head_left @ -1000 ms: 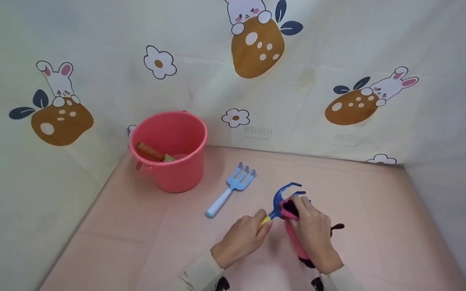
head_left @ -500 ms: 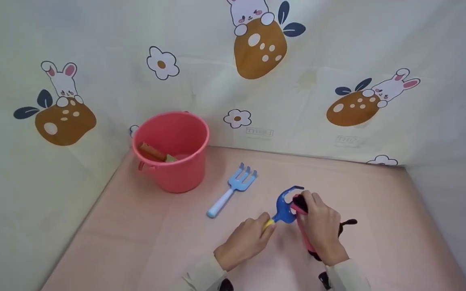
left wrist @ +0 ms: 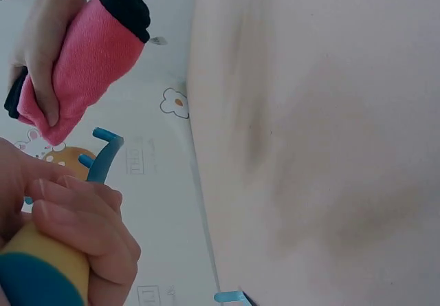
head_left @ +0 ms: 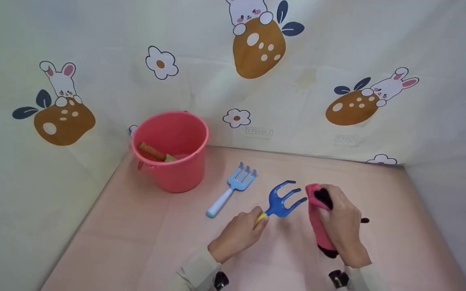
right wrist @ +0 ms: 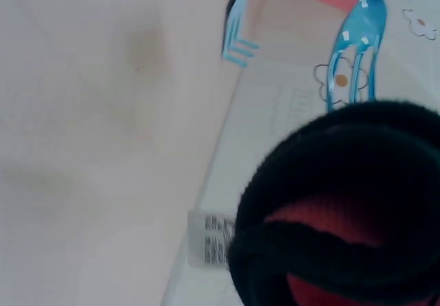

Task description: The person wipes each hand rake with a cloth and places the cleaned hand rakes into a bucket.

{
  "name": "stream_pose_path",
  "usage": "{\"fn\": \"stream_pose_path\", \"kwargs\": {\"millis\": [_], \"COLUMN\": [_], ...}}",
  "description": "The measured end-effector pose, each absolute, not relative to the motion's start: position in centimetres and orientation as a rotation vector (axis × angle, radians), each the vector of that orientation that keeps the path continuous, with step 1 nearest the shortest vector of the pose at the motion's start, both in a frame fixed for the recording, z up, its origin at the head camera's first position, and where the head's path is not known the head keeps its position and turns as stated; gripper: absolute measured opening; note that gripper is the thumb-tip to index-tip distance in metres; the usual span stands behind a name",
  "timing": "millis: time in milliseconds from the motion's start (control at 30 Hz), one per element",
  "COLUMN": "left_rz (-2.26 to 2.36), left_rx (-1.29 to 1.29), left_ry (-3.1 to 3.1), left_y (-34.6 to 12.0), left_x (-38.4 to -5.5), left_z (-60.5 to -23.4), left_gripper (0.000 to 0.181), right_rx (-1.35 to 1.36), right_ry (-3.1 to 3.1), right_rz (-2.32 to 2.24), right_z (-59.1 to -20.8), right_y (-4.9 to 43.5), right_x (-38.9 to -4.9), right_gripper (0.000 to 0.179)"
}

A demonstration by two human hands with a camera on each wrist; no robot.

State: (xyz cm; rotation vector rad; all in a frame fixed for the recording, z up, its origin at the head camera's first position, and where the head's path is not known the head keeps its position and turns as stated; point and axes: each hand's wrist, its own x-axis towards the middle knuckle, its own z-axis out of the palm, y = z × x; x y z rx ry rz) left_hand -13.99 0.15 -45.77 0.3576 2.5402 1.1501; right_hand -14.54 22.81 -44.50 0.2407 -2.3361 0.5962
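In the head view my left hand (head_left: 236, 233) grips the yellow handle of a blue three-tined hand rake (head_left: 277, 206). Its tines point up and to the right, above the table. My right hand (head_left: 343, 216) holds a bunched pink cloth (head_left: 318, 228) with black edging, just right of the tine tips; a small gap separates them. From the left wrist, the curled fingers (left wrist: 89, 230) wrap the yellow handle, and the cloth (left wrist: 96, 51) hangs from the other hand. The cloth's folded black edge (right wrist: 295, 155) fills much of the right wrist view and hides the right hand there.
A light blue hand fork (head_left: 227, 194) lies on the pink table covering (head_left: 168, 242), left of the rake. Behind it stands a pink bucket (head_left: 182, 178) with an orange-handled tool (head_left: 151, 152) inside. Printed fabric walls (head_left: 200, 93) enclose the back and sides.
The cloth has come off the rake's tines as my right hand moved right with it. The rake has turned so that all its tines show. Fork and bucket stay put.
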Motion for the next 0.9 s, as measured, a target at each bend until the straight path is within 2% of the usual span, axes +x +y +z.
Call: {"fn": "stream_pose_path", "kwargs": {"millis": [300, 633, 900], "left_rz": [1.158, 1.097, 1.038], "left_rx": [0.429, 0.603, 0.572], "left_ry": [2.547, 2.572, 2.564], "left_y": [0.3, 0.6, 0.3], "left_x": [-14.2, -13.7, -13.9], "left_z": [-45.3, -45.9, -45.7], "left_gripper": [0.023, 0.023, 0.023], "right_rx": [0.518, 0.486, 0.43], "right_ry": [-2.475, -2.538, -2.537], "right_rz": [0.578, 0.557, 0.515], "right_z": [-45.0, -46.1, -46.2], "right_y": [20.5, 19.0, 18.1], "right_x": [-13.2, -13.6, -13.8], "right_gripper": [0.034, 0.029, 0.032]}}
